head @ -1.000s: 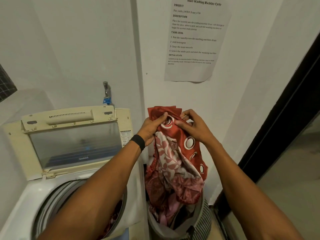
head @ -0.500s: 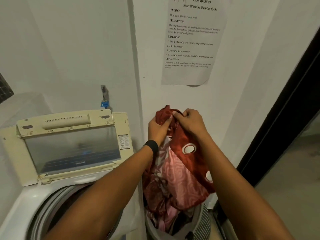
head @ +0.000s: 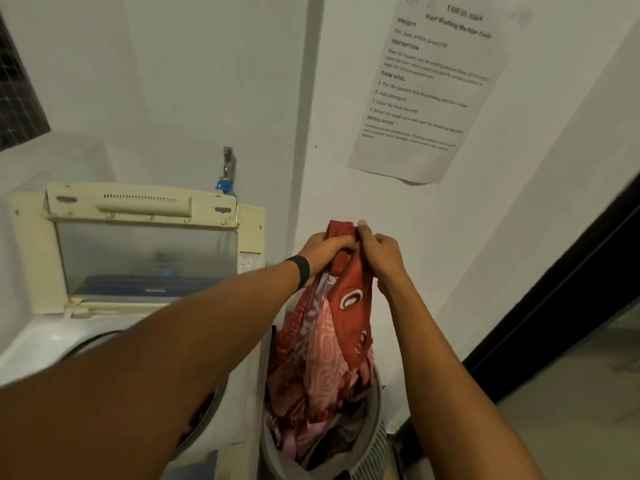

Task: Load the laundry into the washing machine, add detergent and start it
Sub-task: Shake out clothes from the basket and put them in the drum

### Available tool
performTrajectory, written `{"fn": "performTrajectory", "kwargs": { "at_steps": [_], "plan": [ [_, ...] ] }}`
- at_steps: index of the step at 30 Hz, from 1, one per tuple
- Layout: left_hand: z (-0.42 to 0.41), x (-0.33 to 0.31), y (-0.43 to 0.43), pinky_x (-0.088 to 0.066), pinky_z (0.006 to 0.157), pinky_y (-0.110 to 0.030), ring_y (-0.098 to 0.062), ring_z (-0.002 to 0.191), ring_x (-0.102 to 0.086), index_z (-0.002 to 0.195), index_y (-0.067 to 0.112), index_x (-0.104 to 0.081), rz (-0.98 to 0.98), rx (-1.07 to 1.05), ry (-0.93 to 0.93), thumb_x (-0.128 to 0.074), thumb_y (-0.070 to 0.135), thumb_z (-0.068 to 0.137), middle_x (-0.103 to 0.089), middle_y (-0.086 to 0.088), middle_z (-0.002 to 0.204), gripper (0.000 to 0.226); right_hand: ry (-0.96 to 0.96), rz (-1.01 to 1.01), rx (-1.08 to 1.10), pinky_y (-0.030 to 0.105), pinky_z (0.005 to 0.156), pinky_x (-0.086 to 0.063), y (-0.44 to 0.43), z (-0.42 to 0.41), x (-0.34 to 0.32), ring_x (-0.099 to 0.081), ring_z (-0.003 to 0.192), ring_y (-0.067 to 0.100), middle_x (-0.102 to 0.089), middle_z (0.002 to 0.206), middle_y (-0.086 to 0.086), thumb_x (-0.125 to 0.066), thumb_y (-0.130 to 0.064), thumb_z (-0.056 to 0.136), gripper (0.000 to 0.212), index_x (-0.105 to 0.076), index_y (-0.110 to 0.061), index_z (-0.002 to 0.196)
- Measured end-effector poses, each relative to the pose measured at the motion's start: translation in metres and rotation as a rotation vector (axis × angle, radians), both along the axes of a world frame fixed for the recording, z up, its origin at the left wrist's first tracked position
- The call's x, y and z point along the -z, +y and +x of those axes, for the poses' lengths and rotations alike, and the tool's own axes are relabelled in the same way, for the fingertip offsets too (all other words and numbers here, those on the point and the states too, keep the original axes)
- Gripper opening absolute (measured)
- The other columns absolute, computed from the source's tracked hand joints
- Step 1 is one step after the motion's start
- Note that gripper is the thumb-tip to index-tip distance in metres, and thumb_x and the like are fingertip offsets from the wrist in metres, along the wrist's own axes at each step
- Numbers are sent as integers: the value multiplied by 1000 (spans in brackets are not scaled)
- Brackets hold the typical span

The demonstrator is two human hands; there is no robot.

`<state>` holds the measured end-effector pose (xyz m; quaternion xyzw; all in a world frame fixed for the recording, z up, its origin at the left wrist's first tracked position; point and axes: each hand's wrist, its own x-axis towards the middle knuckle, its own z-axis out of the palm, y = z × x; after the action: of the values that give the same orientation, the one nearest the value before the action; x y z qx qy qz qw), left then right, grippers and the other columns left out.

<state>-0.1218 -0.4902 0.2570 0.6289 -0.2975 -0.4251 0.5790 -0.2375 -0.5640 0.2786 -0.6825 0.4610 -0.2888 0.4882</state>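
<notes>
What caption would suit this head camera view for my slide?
Both hands, left and right, lift a red curtain from the laundry basket beside the open washing machine.

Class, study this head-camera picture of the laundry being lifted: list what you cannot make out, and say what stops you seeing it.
- Washing machine drum: the left forearm covers most of the opening, so its load is unclear.
- Laundry basket: the bottom edge cuts it off, and the red curtain hides its contents.
- Wall notice: the small print is blurred.
- Left hand and right hand: the cloth hides part of each grip.
- Detergent: not in view.
</notes>
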Motion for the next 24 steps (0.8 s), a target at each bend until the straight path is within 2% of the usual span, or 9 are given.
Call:
{"fn": "performTrajectory", "kwargs": {
  "at_steps": [2,4,7,10,13,17,20,22,24],
  "plan": [
    [6,-10,4,-62,90,-42,-32,99,-75,110,13,-74,15,8,-50,-79,25,76,-78,-12,103,36,-96,115,-84,38,79,-60,6,-2,-2,-72,89,23,-75,99,11,-52,-51,101,44,-71,-11,99],
    [14,-24,6,-63,89,-41,-31,99,-75,108,13,-75,23,12,-90,-82,22,72,-79,-11,102,38,-194,194,-133,32,73,-56,14,-7,-7,-70,88,19,-76,105,8,-47,-31,101,29,-71,-15,103],
    [19,-37,9,-62,90,-44,-32,98,-75,104,9,-76,30,34,-139,-81,18,71,-79,-13,101,34,-245,192,-151,37,77,-54,19,-11,1,-65,89,20,-71,99,5,-48,-17,92,18,-65,-14,97],
    [19,-42,8,-61,85,-38,-30,99,-74,107,8,-75,38,14,-173,-78,17,77,-78,-13,104,32,-252,146,-173,37,81,-57,17,-15,10,-64,86,17,-67,92,5,-57,-7,91,17,-61,-12,107],
    [19,-41,10,-61,87,-37,-28,98,-74,110,7,-74,29,-15,-184,-76,18,80,-77,-14,108,32,-279,77,-203,35,76,-59,23,-21,14,-67,77,12,-66,83,2,-69,-9,92,19,-58,-12,107],
    [9,-24,14,-60,92,-41,-28,99,-73,109,8,-75,16,-83,-170,-78,21,76,-77,-14,106,36,-81,-55,-284,37,80,-62,22,-38,21,-70,87,18,-66,99,17,-76,-27,92,33,-56,-7,108],
    [8,-15,18,-60,93,-41,-28,98,-72,103,15,-76,-14,-161,-114,-76,29,64,-77,-10,103,42,240,60,-573,33,88,-62,10,-56,26,-73,99,16,-74,109,0,-83,-30,86,41,-60,-18,118],
    [12,-16,22,-60,92,-39,-28,98,-72,93,17,-75,-25,-195,-92,-78,27,65,-77,-9,101,30,439,62,-704,36,96,-59,2,-66,33,-72,104,12,-74,119,-4,-80,-31,88,45,-63,-22,129],
    [18,-16,26,-59,91,-37,-27,95,-73,87,15,-74,-27,-201,-103,-78,19,73,-77,-14,99,15,376,-67,-613,38,93,-60,-3,-69,30,-73,97,10,-76,114,-1,-76,-33,93,32,-69,-21,121]
  ]
}}
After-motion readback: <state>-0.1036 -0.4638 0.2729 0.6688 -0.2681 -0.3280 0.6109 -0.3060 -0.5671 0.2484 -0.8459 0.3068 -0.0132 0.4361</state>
